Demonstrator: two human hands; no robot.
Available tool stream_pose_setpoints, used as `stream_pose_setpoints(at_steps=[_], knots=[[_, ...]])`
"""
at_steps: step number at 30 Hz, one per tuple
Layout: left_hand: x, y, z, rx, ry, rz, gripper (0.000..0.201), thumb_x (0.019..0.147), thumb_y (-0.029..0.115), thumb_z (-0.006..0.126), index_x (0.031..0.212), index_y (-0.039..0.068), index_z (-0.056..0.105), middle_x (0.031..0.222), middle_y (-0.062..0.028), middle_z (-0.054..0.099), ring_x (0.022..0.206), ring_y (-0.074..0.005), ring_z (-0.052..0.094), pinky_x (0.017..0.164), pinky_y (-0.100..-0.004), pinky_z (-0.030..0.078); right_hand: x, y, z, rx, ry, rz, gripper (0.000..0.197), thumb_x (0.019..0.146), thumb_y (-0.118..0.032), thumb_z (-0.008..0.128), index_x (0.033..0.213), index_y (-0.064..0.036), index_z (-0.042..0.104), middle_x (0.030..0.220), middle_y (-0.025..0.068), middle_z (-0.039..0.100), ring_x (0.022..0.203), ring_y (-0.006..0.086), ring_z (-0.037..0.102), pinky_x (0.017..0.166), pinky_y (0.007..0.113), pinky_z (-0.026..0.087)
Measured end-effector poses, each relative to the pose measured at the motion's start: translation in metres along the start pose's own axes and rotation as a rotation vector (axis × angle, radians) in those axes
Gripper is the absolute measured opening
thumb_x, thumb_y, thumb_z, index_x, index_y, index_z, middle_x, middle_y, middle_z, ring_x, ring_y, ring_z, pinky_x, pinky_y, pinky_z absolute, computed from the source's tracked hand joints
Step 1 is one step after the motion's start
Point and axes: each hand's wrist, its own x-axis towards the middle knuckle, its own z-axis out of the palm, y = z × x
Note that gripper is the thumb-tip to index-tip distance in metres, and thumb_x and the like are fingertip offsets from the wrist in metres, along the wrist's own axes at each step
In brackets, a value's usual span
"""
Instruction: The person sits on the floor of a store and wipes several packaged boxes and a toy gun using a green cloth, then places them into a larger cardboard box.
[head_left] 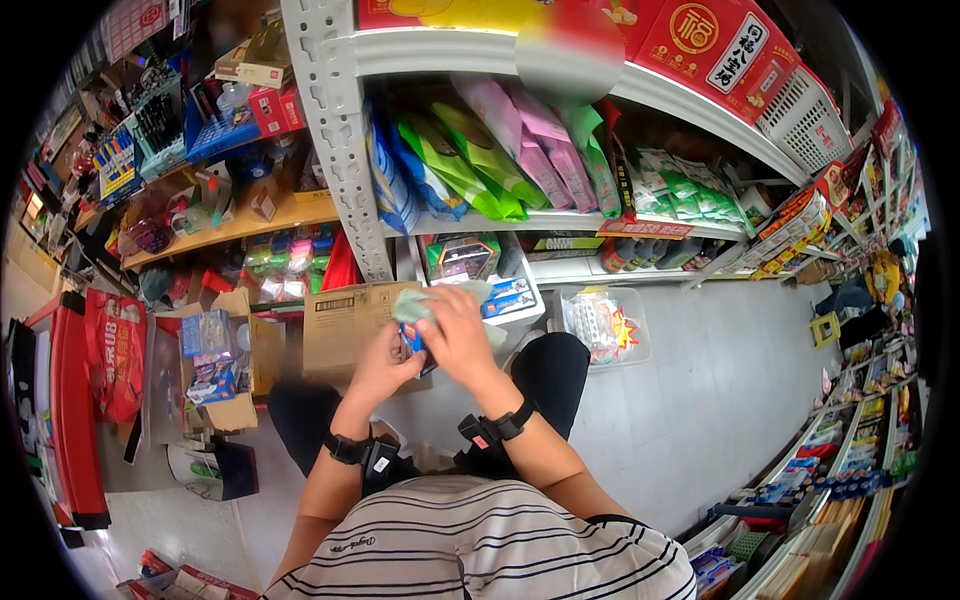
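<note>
A small blue packet point(413, 342), just in front of the brown carton point(345, 325), is gripped by both the left hand point(380, 368) and right hand point(458, 335); a firm, level grip seems wise.

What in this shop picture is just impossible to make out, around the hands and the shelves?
- Head view: the small blue packet between the left hand and right hand is mostly covered by the fingers.
- The cardboard box has a smeared patch on its lower face.
- A blurred blob hides part of the top shelf.
- Goods on the far right racks are too small and bent by the lens.
</note>
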Motion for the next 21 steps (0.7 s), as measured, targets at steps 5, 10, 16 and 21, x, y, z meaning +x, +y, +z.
stream_pose_setpoints(at_steps=[5, 10, 16, 21], knots=[[-0.007, -0.007, 0.001, -0.153, 0.035, -0.004, 0.046, 0.084, 0.003, 0.064, 0.126, 0.0, 0.043, 0.105, -0.0063, 0.061, 0.098, -0.0124, 0.058, 0.085, -0.0292, 0.048, 0.003, 0.015, 0.004, -0.194, 0.03, -0.05, 0.02, 0.082, -0.019, 0.061, 0.091, -0.0012, 0.062, 0.106, 0.0143, 0.062, 0.103, 0.0349, 0.054, 0.091, 0.045, 0.038], [-0.011, -0.009, -0.006, -0.175, 0.091, 0.031, 0.05, 0.085, 0.005, 0.064, 0.13, -0.001, 0.043, 0.101, -0.0067, 0.063, 0.089, -0.0112, 0.06, 0.079, -0.0266, 0.048, -0.008, 0.059, 0.006, 0.069, 0.204, 0.373, 0.033, 0.095, -0.02, 0.05, 0.118, 0.0032, 0.055, 0.119, 0.0221, 0.056, 0.112, 0.0359, 0.052, 0.097, 0.039, 0.039], [-0.029, -0.011, -0.05, -0.502, 0.418, -0.009, 0.042, 0.093, 0.015, 0.057, 0.13, 0.006, 0.042, 0.112, -0.0066, 0.058, 0.099, -0.0153, 0.059, 0.082, -0.0306, 0.05, -0.019, 0.069, 0.015, 0.171, 0.044, 0.436, 0.038, 0.093, -0.021, 0.055, 0.123, 0.0023, 0.053, 0.114, 0.0179, 0.061, 0.105, 0.026, 0.058, 0.093, 0.032, 0.042], [-0.044, -0.021, -0.114, -0.867, 0.999, 0.484, 0.032, 0.093, 0.011, 0.055, 0.121, 0.01, 0.042, 0.118, -0.008, 0.055, 0.108, -0.02, 0.057, 0.088, -0.0341, 0.05, -0.041, 0.081, 0.028, 0.101, -0.019, 0.469, 0.037, 0.09, -0.02, 0.059, 0.122, -0.0004, 0.056, 0.116, 0.0178, 0.061, 0.108, 0.0262, 0.057, 0.095, 0.032, 0.041]])
